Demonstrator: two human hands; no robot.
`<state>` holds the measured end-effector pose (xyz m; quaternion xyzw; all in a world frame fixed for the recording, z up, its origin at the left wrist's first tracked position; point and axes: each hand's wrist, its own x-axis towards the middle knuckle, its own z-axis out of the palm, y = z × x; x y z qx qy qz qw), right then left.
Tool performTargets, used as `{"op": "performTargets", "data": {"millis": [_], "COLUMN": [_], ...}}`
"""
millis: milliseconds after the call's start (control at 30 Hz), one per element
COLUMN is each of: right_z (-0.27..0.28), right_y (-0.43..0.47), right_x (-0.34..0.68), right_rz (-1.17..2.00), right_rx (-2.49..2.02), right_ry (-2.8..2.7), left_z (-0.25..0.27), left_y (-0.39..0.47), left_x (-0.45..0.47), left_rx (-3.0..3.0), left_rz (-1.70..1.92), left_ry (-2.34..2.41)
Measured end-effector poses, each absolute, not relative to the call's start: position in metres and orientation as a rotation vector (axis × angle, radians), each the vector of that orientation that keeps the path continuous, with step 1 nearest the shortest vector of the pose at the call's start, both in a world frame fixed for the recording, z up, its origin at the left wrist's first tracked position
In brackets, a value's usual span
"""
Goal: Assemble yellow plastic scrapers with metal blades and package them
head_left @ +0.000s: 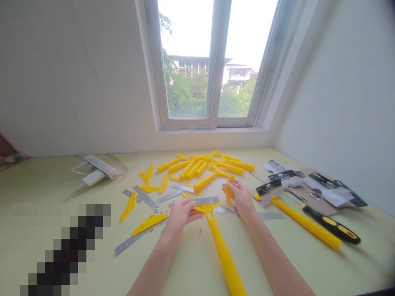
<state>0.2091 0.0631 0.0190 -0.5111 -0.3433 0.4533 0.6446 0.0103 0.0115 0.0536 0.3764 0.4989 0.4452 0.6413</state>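
My left hand (182, 213) pinches the head of a yellow scraper handle (224, 250), whose long grip points down toward me. Across that head lies a flat metal blade (207, 200), under my left fingers at its left end. To the right, my right hand (242, 197) holds up a small yellow plastic clamp piece (229, 190) between thumb and fingers, apart from the scraper head. Left of my hands lie several more yellow clamp pieces (150, 223), loose metal blades (131, 242) and tiny scattered screws (163, 226).
Several yellow handles (193, 168) are heaped below the window (212, 61). At right lie a yellow scraper (308, 224), a black-and-yellow screwdriver (331, 224) and labelled packaging (284, 179) on cardboard (321, 205). A white power strip (103, 166) with cables sits at back left.
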Motion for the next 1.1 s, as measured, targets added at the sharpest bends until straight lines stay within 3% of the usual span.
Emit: {"op": "performTargets", "data": {"millis": [1100], "right_z": [0.0129], "right_y": [0.0697], "right_x": [0.2117], "right_rz": [0.847], "right_rx": [-1.227], "right_ry": [-0.921], "left_z": [0.0575], "left_y": [0.0101], "left_x": [0.0119], "left_rx": [0.857], "left_rz": [1.005], "left_ry": [1.148]}}
